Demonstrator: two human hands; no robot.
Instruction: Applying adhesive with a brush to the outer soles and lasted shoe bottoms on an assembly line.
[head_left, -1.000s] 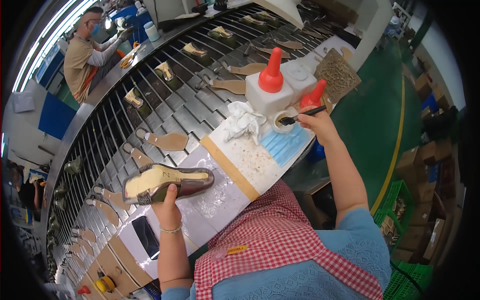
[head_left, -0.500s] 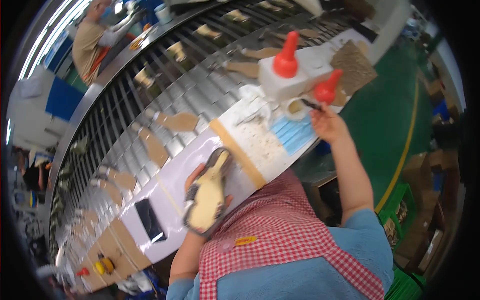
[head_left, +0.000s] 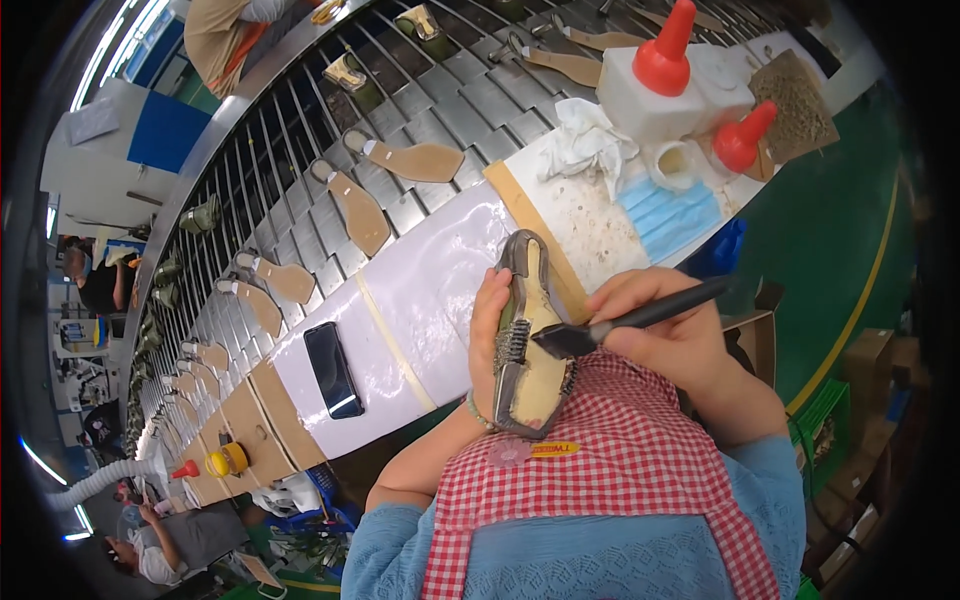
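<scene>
My left hand (head_left: 487,340) is wrapped round the side of a dark green shoe (head_left: 535,392), held bottom up in front of my apron. Its cream underside faces me, with dark gathered edges along both sides. In my right hand (head_left: 668,335) is a brush (head_left: 665,306) with a black handle, pinched between thumb and fingers. The brush's dark tip rests on the middle of the shoe's underside. Further off to the right stands a small open white jar (head_left: 672,165) with pale contents.
White bottles with red nozzles (head_left: 661,65), a crumpled white cloth (head_left: 588,142) and a blue face mask (head_left: 668,212) lie at the right. A phone (head_left: 332,370) rests on the white board. Beyond, tan shoe soles (head_left: 352,210) and more shoes (head_left: 418,24) line the metal conveyor.
My right hand has brought the brush from the jar down onto the shoe. The shoe is now nearer to my body, still in my left hand. The view has shifted.
</scene>
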